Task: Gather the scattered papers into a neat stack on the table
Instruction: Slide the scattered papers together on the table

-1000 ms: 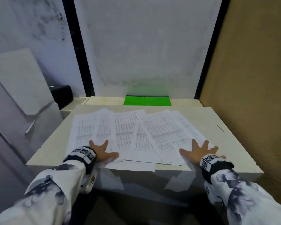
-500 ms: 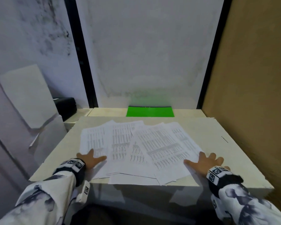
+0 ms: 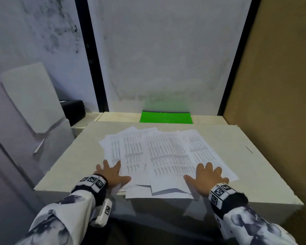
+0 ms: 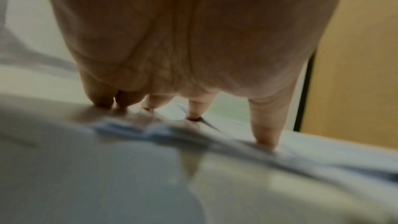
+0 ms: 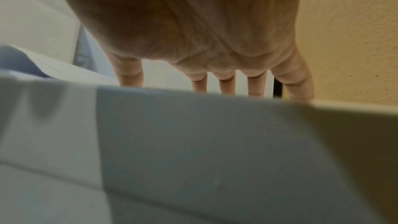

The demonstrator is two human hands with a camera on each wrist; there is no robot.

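Several printed white papers (image 3: 166,156) lie overlapped in a loose fan on the cream table (image 3: 254,167), some hanging over its front edge. My left hand (image 3: 111,172) lies flat with spread fingers on the left edge of the pile. My right hand (image 3: 207,175) lies flat with spread fingers on the pile's right side. In the left wrist view the fingertips (image 4: 267,142) press down on paper (image 4: 323,151). In the right wrist view the straight fingers (image 5: 224,83) reach past the table's front edge (image 5: 193,108).
A green sheet (image 3: 166,117) lies on a ledge behind the table. A brown board wall (image 3: 281,85) stands along the right side. A black box (image 3: 72,110) and white panels (image 3: 32,99) are at the left. Bare tabletop shows to the right of the papers.
Both hands have slid inward and pushed the papers together, so the fan is narrower and more overlapped than a second ago. The head view has tilted up slightly.
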